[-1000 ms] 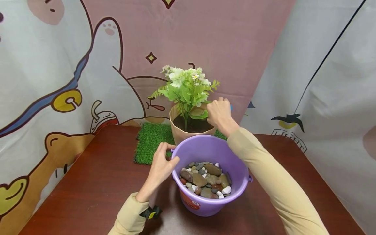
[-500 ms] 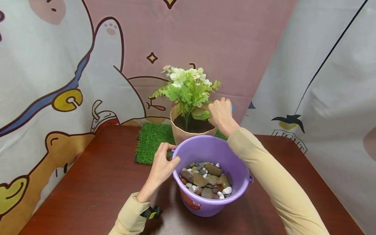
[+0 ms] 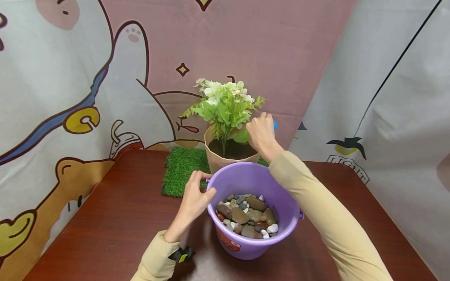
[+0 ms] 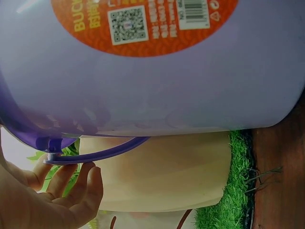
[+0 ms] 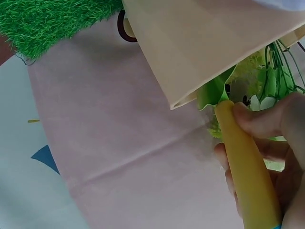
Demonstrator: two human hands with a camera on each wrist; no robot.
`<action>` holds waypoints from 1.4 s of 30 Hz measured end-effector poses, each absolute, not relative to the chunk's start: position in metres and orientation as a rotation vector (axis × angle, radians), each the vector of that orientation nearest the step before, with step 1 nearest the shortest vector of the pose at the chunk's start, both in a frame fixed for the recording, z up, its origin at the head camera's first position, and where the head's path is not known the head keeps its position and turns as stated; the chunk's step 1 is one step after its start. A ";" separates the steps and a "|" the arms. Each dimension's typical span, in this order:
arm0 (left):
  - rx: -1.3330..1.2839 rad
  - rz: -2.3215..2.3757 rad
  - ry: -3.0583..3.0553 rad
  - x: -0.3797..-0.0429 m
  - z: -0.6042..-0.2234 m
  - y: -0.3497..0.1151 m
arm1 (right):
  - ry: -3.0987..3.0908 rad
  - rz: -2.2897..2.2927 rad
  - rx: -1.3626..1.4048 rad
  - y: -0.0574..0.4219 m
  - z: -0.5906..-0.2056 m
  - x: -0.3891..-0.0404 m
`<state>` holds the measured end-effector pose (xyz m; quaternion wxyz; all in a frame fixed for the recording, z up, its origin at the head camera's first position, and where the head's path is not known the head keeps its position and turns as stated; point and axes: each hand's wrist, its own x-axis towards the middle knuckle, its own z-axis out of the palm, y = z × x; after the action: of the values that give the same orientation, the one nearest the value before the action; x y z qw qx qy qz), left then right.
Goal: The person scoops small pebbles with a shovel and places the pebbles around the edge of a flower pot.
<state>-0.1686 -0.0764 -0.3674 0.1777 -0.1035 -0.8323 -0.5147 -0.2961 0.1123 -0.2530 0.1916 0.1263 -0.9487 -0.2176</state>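
My right hand [image 3: 261, 134] grips the yellow handle of a small trowel [image 5: 245, 167] over the right side of a beige flowerpot [image 3: 230, 162]. The trowel's green blade [image 3: 241, 136] is at the pot's mouth, beside the stems of a white-flowered plant [image 3: 223, 103]; dark soil [image 3: 233, 150] lies inside. Its blue handle end shows past my hand. My left hand [image 3: 193, 197] holds the left rim of a purple bucket [image 3: 246, 246], thumb over the edge, fingers by the bucket's handle [image 4: 105, 153]. Pebbles [image 3: 246, 214] of several sizes lie in the bucket.
The flowerpot stands on a green turf mat [image 3: 181, 175] behind the bucket. Everything rests on a reddish-brown table [image 3: 116, 218]. A printed cloth [image 3: 281, 50] hangs close behind the table's far edge.
My right hand has shifted slightly left and up, and the trowel has turned so its green blade shows differently. My left hand and the bucket stay in place.
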 end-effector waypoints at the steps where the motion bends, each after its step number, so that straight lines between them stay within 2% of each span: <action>1: -0.294 -1.457 -2.354 -0.169 -0.368 -0.076 | -2.669 -0.608 0.343 0.112 -0.253 -0.296; 28: -0.290 -1.471 -2.352 -0.167 -0.368 -0.076 | -2.787 -0.336 0.253 0.140 -0.249 -0.276; 34: -0.296 -1.467 -2.347 -0.167 -0.367 -0.076 | -2.743 -0.304 0.281 0.148 -0.249 -0.257; 42: -0.303 -1.468 -2.347 -0.167 -0.367 -0.076 | -2.573 -0.273 0.345 0.164 -0.252 -0.215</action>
<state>-0.1671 -0.0759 -0.3671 0.1776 -0.1072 -0.8293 -0.5189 -0.2151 0.1638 -0.2521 0.2623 0.1276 -0.9512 -0.1009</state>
